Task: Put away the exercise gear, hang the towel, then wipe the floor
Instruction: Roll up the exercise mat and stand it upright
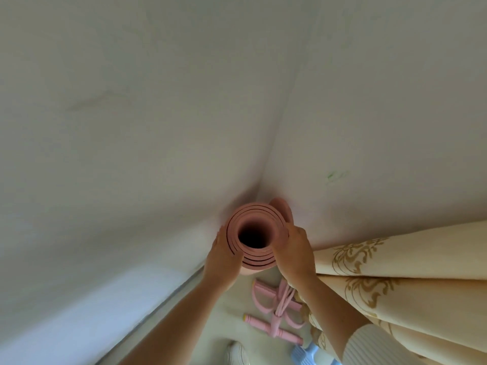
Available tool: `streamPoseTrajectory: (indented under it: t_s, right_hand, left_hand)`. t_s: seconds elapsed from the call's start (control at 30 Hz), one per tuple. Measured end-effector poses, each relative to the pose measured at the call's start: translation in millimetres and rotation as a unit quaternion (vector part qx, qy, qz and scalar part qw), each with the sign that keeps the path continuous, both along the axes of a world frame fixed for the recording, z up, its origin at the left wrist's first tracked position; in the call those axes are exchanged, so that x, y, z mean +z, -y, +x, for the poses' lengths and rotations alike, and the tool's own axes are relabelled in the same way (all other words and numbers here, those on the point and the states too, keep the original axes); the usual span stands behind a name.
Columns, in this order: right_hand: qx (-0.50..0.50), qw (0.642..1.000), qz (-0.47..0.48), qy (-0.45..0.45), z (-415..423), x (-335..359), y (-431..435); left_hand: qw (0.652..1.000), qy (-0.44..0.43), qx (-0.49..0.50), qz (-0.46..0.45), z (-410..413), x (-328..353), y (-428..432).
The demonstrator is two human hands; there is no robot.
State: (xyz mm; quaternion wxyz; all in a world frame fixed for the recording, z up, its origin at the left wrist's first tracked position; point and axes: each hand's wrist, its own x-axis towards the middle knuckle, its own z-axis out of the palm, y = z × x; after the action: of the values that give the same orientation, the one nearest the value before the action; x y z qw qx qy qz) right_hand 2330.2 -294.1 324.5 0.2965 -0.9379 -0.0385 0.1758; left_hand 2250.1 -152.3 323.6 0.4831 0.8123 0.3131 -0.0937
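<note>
A rolled pink exercise mat (257,258) stands upright in the corner where two pale walls meet; I look down into its open top end. My left hand (224,252) grips the roll's left side and my right hand (293,250) grips its right side, fingers curled round the outer layer. On the floor below lies a pink pedal resistance puller (274,309) with foot loops, cords and a handle bar. The mat's lower end is hidden behind my hands.
A cream curtain (408,272) with gold scroll pattern hangs at the right, close to my right forearm. A white shoe (237,353) and a light blue object (305,354) show near the bottom edge. The baseboard (168,299) runs along the left wall.
</note>
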Motion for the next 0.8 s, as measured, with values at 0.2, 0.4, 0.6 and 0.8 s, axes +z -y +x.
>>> streamPoseTrajectory:
  t_s: [0.2,0.4,0.6,0.8]
  right_hand:
    - [0.053,0.998,-0.017,0.029,-22.6,28.0,-1.9]
    - [0.166,0.986,-0.012,-0.024,-73.9,56.2,-21.9]
    - [0.301,0.951,-0.044,-0.058,-180.1,76.9,-62.3]
    - [0.455,0.887,-0.065,-0.047,-320.0,96.9,-98.8]
  left_hand:
    - [0.999,-0.029,-0.013,-0.019,-30.1,26.2,1.6]
    - [0.998,-0.039,0.024,0.048,-92.8,61.0,-10.4]
    - [0.989,-0.056,0.092,0.102,-225.9,85.2,-27.3]
    - [0.964,-0.076,0.198,0.158,-389.9,99.1,-33.9]
